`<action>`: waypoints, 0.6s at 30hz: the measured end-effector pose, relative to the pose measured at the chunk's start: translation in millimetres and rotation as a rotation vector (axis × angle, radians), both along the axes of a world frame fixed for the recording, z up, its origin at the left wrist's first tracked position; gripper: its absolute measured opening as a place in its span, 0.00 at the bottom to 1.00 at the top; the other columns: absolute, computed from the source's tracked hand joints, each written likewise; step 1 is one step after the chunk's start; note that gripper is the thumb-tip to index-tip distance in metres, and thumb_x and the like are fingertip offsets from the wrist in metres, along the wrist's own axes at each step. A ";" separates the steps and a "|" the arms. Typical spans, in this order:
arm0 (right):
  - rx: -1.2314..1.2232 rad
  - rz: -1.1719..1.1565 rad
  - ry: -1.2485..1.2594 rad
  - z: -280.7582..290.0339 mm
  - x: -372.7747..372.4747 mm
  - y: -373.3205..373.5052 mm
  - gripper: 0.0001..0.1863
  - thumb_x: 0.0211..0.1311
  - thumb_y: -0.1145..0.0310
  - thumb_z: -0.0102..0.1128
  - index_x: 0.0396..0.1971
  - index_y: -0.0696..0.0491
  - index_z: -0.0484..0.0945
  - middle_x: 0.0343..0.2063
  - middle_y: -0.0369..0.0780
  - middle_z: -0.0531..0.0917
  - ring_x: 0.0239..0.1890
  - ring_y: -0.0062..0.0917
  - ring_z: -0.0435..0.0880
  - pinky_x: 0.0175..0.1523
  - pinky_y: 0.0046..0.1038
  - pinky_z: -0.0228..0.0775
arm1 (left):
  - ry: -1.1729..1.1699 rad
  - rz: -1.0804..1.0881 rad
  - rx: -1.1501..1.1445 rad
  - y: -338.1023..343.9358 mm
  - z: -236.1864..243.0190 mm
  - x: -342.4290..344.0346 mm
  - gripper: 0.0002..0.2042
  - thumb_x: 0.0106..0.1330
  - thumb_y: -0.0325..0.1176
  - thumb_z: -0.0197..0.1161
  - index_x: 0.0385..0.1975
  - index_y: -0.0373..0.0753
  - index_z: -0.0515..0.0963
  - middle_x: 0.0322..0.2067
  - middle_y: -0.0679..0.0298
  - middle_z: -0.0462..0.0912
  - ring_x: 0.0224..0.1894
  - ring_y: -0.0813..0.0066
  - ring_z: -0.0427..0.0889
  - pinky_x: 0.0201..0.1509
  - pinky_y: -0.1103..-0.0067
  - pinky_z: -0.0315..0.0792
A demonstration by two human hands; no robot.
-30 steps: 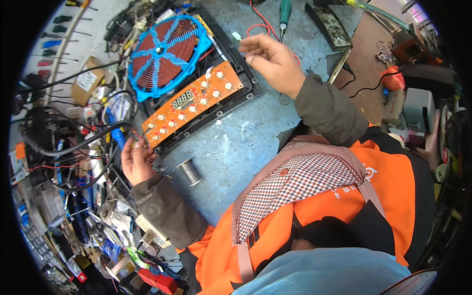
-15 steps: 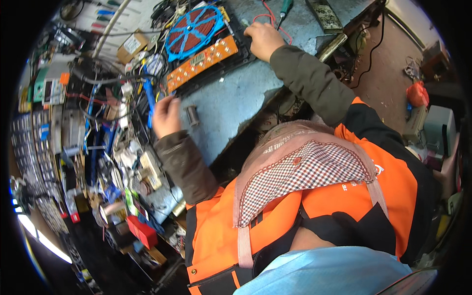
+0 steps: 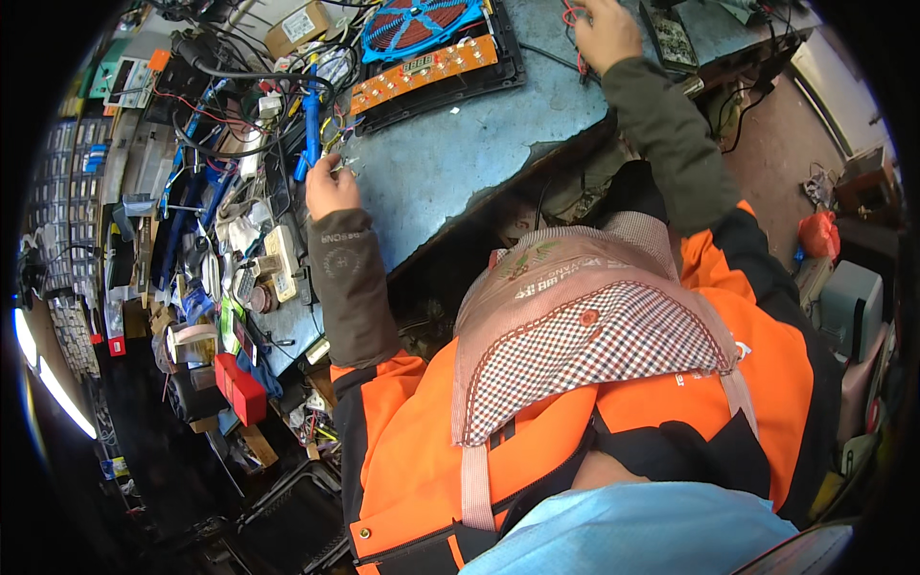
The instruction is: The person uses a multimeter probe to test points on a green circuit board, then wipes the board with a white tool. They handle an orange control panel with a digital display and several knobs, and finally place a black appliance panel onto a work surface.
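My left hand (image 3: pixel 332 188) is at the left side of the blue worktop (image 3: pixel 450 144), fingers curled and pinched. What it may hold is too small to make out. Just above it lies a blue-handled tool (image 3: pixel 312 120). My right hand (image 3: pixel 610 38) reaches to the far edge of view, fingers curled beside a thin red wire (image 3: pixel 572 17); its fingertips are partly cut off, and its grip is unclear. Between the hands, farther back, lies an opened cooker unit with a round copper coil in a blue frame (image 3: pixel 419 21) and an orange circuit board (image 3: pixel 426 74).
A dark tray-like part (image 3: pixel 671 40) lies right of my right hand. Tangled cables and tools crowd the left, with a cardboard box (image 3: pixel 297 29) behind and a red box (image 3: pixel 240 388) lower down. The worktop's front edge is ragged. A dark cable (image 3: pixel 548 56) crosses the bench.
The view has shifted, so the cooker unit sits higher. My right hand has moved right, away from the unit, to the red wire. The small grey cylinder beside my left hand no longer shows.
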State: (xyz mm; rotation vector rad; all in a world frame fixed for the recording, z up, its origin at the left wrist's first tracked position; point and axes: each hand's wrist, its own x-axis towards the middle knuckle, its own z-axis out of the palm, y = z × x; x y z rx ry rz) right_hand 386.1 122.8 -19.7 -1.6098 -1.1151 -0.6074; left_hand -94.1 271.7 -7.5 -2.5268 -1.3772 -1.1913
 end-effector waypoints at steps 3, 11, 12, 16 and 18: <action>-0.026 0.292 0.111 -26.8 -40.4 -16.9 0.11 0.62 0.69 0.63 0.44 0.51 0.86 0.44 0.45 0.85 0.44 0.44 0.85 0.51 0.41 0.79 | -0.317 -0.007 -0.580 44.9 -26.5 17.9 0.15 0.66 0.25 0.63 0.52 0.31 0.79 0.37 0.58 0.82 0.31 0.63 0.83 0.32 0.67 0.80; -0.243 0.352 -0.027 -41.1 -57.7 -24.2 0.14 0.66 0.61 0.64 0.48 0.48 0.84 0.39 0.43 0.84 0.42 0.43 0.84 0.47 0.42 0.78 | -0.662 0.330 -0.925 65.5 -1.9 107.8 0.25 0.71 0.24 0.60 0.68 0.38 0.67 0.42 0.47 0.84 0.30 0.54 0.87 0.28 0.61 0.82; -0.242 0.353 -0.033 -39.4 -53.5 -24.6 0.14 0.66 0.61 0.64 0.49 0.47 0.84 0.39 0.42 0.83 0.42 0.43 0.84 0.47 0.42 0.78 | -0.435 0.360 -0.805 67.9 -5.7 115.1 0.23 0.72 0.26 0.59 0.67 0.43 0.71 0.42 0.47 0.84 0.27 0.57 0.87 0.27 0.65 0.82; -0.297 0.422 -0.106 -32.2 -87.9 -15.1 0.17 0.67 0.55 0.64 0.50 0.45 0.84 0.39 0.39 0.83 0.46 0.39 0.83 0.51 0.40 0.77 | 0.114 0.343 -0.649 156.5 -24.4 -9.3 0.21 0.69 0.42 0.63 0.56 0.37 0.80 0.33 0.50 0.87 0.31 0.57 0.88 0.34 0.66 0.81; -0.356 0.369 -0.132 -37.7 -70.6 -19.6 0.17 0.66 0.53 0.64 0.51 0.44 0.85 0.40 0.39 0.83 0.49 0.38 0.82 0.53 0.40 0.77 | 0.255 0.415 -0.578 143.6 -20.2 18.5 0.23 0.67 0.50 0.65 0.49 0.35 0.83 0.33 0.49 0.88 0.36 0.55 0.89 0.40 0.64 0.81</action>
